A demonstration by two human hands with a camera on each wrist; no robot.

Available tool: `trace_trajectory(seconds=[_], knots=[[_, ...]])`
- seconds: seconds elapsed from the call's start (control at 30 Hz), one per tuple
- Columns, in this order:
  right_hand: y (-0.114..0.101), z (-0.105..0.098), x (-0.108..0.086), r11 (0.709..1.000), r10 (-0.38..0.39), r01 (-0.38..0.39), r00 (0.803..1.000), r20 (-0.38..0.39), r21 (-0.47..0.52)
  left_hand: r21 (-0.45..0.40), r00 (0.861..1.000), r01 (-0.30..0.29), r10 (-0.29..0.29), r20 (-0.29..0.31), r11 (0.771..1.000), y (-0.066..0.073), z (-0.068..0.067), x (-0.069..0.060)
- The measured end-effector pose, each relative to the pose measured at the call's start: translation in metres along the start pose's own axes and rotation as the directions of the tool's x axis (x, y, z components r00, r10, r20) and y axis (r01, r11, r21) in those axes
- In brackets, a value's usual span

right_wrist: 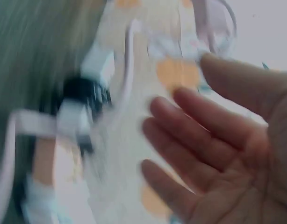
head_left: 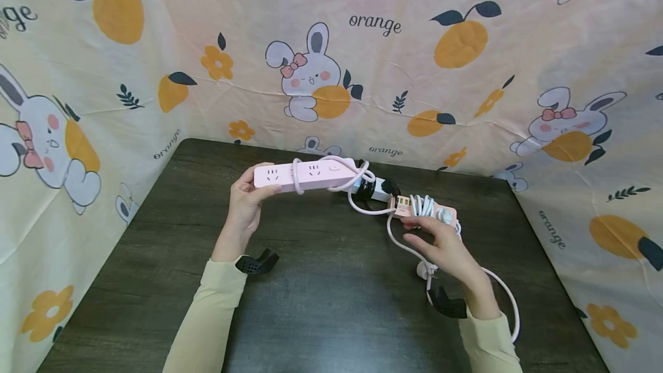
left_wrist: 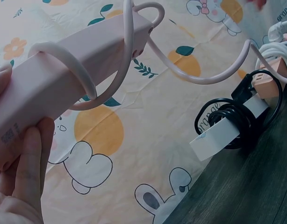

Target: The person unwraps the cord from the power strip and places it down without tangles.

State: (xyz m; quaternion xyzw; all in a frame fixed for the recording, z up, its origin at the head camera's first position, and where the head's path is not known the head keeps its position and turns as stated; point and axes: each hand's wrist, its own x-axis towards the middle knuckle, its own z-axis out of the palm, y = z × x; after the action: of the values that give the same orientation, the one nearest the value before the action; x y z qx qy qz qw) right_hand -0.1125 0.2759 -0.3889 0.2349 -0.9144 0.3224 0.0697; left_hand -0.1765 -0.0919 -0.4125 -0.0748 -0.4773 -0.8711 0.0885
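A pink power strip [head_left: 311, 175] is held up by its left end in my left hand [head_left: 246, 203], thumb on the near side and fingers behind. Its own pale pink cord loops loosely around it, seen closely in the left wrist view around the strip [left_wrist: 82, 60]. From there the cord [head_left: 401, 245] runs down to the right, past a plug [head_left: 426, 270] on the table. My right hand [head_left: 440, 246] hovers near that cord with fingers loosely extended; in the right wrist view the hand [right_wrist: 218, 140] is blurred and its palm holds nothing.
Behind the right hand lies a peach power strip [head_left: 448, 212] wrapped in white cord. Beside it sits a white strip [left_wrist: 213, 140] bound with black cord [left_wrist: 232, 121]. The dark table [head_left: 321, 281] ends at a patterned cloth backdrop [head_left: 383, 73].
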Motion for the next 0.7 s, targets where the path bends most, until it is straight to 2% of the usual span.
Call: trace_trajectory(seconds=[0.07,0.17,0.33,0.47,0.57,0.67,0.7], knots=[[-0.003,0.014,0.019,0.99,0.016,-0.013,1.0,-0.017,0.139,0.01,1.0,0.014,-0.014,0.005,1.0,0.0,0.0,-0.001],[-0.008,0.031,0.043,0.945,0.076,-0.059,0.996,-0.039,0.323,0.024,0.999,0.029,-0.029,0.016,0.999,0.0,-0.001,-0.001],[-0.012,0.048,0.076,0.878,0.137,-0.088,0.988,-0.072,0.47,0.022,0.999,0.037,-0.038,0.032,0.999,-0.001,-0.002,-0.002],[-0.008,0.057,0.091,0.834,0.177,-0.137,0.984,-0.024,0.535,0.028,0.998,0.044,-0.045,0.034,0.999,-0.003,-0.001,-0.003],[-0.007,0.062,0.095,0.822,0.193,-0.187,0.98,0.046,0.538,0.037,0.998,0.048,-0.049,0.037,0.998,-0.003,-0.001,-0.004],[-0.006,0.065,0.096,0.831,0.186,-0.214,0.977,0.105,0.513,0.042,0.998,0.045,-0.046,0.031,0.998,-0.002,0.0,-0.004],[-0.006,0.066,0.096,0.849,0.175,-0.21,0.978,0.116,0.486,0.043,0.999,0.044,-0.045,0.026,0.998,-0.001,0.0,-0.004]])
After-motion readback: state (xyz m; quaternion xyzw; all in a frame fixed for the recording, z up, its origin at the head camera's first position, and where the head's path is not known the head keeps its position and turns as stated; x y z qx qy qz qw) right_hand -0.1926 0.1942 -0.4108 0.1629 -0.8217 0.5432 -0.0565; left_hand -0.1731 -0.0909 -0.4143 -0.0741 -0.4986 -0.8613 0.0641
